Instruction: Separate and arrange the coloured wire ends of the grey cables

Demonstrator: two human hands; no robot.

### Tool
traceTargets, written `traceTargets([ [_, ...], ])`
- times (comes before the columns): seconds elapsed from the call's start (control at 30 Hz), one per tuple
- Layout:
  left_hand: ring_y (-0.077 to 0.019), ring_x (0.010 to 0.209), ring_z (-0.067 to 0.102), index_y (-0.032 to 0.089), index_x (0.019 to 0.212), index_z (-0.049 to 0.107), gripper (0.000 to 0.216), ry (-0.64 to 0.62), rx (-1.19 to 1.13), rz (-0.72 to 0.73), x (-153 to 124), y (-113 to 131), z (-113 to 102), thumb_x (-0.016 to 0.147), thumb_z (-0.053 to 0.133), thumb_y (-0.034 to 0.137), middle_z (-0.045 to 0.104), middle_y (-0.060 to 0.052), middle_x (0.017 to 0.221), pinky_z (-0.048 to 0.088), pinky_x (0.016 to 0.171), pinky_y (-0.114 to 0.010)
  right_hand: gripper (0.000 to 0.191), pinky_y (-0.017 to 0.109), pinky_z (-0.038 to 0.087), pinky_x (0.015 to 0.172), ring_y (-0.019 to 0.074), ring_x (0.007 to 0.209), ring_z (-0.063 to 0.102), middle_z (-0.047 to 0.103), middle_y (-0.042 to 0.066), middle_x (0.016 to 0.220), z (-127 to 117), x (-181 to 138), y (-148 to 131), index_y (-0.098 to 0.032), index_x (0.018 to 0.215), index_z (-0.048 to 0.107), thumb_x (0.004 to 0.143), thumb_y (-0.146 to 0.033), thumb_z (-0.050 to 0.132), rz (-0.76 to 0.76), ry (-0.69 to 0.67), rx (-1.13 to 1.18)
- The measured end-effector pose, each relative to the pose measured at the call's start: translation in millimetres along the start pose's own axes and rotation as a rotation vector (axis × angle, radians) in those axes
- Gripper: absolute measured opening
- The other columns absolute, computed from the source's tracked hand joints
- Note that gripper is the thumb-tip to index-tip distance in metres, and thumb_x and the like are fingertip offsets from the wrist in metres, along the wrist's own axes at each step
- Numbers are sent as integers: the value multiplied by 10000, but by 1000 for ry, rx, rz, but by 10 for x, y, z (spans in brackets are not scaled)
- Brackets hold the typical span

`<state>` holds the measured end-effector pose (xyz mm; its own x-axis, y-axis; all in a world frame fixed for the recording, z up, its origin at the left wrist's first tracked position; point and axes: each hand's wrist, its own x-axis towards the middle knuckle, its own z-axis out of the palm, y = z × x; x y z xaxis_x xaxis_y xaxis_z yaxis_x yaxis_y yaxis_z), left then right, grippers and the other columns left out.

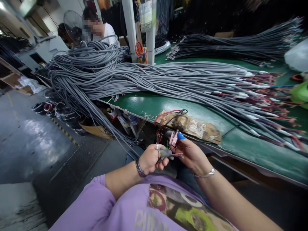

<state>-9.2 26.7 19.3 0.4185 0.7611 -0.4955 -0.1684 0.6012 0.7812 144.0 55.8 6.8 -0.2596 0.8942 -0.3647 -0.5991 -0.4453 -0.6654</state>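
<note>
In front of my lap, my left hand [152, 158] is closed around the stripped end of a cable. Several thin coloured wires [178, 155] stick out to the right of its fingers, and a white-wrapped section [157, 146] shows above the thumb. Dark grey covering [165, 153] is on or between these fingers. Close on the right, my right hand [191, 154], with blue tape on the thumb, pinches a small pale pink clip-like piece [173, 138]; its exact kind is unclear. More coloured wires [159, 138] rise just beyond the left hand.
A cardboard-backed, taped piece [192, 126] with red and black leads lies at the green bench's edge [134, 104]. Long grey cables [154, 75] spread across the bench and hang off its left side. Dark cable bundles [231, 45] lie behind. A person [109, 32] sits at the far left.
</note>
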Motion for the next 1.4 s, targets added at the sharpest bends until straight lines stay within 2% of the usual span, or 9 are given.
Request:
traceTargets([
  [0.2,-66,275,402,156,664,546,349,11,23,5,28,-23,-2,622,734,447,540,32,437,231,293,-184,268,289,463,569,139,553,539,631,-3,628,23,-17,11,-217,718,670,739,-475,736,-30,-27,-30],
  [0.37,-70,269,406,158,683,553,342,11,3,13,4,-20,-1,623,731,443,549,31,435,233,289,-181,289,249,467,518,127,548,545,642,-9,657,36,-43,40,-224,765,674,713,-498,751,23,-2,52],
  [0.5,-74,263,413,164,634,526,354,26,4,16,-57,-30,-30,608,738,446,558,21,440,218,278,-181,319,243,495,523,125,570,577,659,-7,697,-22,-70,29,-227,713,657,673,-523,769,61,-26,69],
  [0.63,-67,275,422,159,570,517,404,62,76,50,-127,-94,-70,618,734,496,559,6,447,203,282,-185,384,255,499,515,132,569,582,672,37,727,-175,-127,-11,-183,767,689,673,-548,759,149,-135,-161],
  [0.77,-58,294,424,146,530,524,460,78,196,102,-173,-165,-90,666,692,552,525,9,426,204,305,-188,421,251,474,512,100,514,512,617,22,632,-253,-177,-50,-136,708,675,672,-547,760,217,-301,-458],
  [0.9,-60,305,436,146,558,534,444,33,263,146,-163,-214,-109,720,655,541,504,27,408,231,325,-178,405,229,418,509,76,502,458,572,-14,581,-156,-175,-70,-134,668,637,600,-490,819,217,-307,-574],
  [1.13,-75,344,512,143,607,540,378,-116,354,-35,-112,-309,-104,690,695,479,596,0,507,261,328,-172,356,230,330,488,72,485,407,534,-40,544,-10,-176,4,-143,629,613,597,-445,799,190,-347,-720],
  [1.23,-77,322,499,146,649,547,361,-111,336,-65,-96,-323,-87,679,704,469,588,11,489,244,312,-171,357,238,351,511,83,509,426,533,-35,548,-50,-185,20,-150,623,611,626,-467,776,132,-313,-729],
  [1.4,-74,321,496,153,646,519,399,47,185,48,-52,-322,-116,676,688,513,575,12,483,221,300,-171,431,286,470,635,135,651,558,629,20,737,-239,-230,31,-176,774,644,618,-555,774,52,-79,-480],
])
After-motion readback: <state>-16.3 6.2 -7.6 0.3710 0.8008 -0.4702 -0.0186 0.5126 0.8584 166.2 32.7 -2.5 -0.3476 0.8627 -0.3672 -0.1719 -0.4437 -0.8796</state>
